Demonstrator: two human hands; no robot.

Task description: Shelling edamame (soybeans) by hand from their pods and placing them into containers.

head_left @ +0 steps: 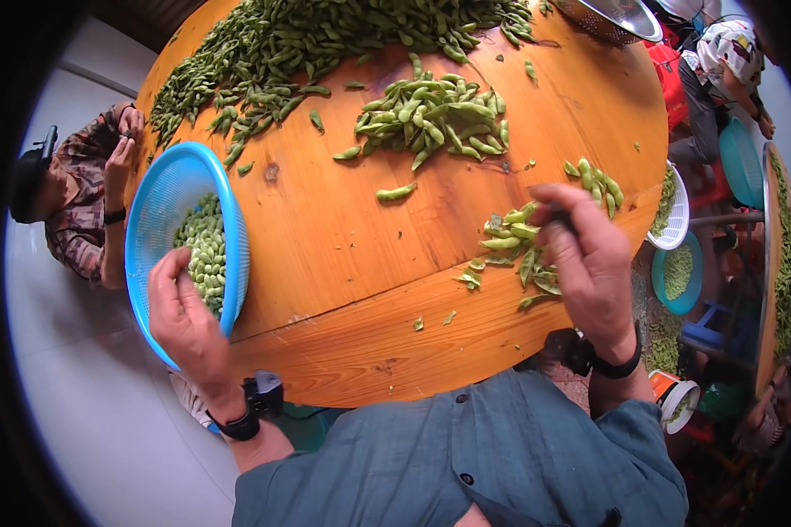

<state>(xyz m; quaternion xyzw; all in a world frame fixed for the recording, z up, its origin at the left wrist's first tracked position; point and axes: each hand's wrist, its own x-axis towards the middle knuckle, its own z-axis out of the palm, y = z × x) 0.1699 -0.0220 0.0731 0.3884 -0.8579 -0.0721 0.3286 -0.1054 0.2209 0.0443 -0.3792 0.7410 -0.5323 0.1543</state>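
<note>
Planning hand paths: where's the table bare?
Mostly bare: table between blue basket and pods by the right hand; also right of the central pile, short of the colander. Crowded: far left to far centre, under the big pod heap.

The wooden table (325, 237) bears green pods (299, 48) and, apparently, a metal colander (602, 19).

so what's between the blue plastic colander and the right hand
In the head view: wooden tabletop, then edamame pods and husk scraps beside the right hand.
</note>
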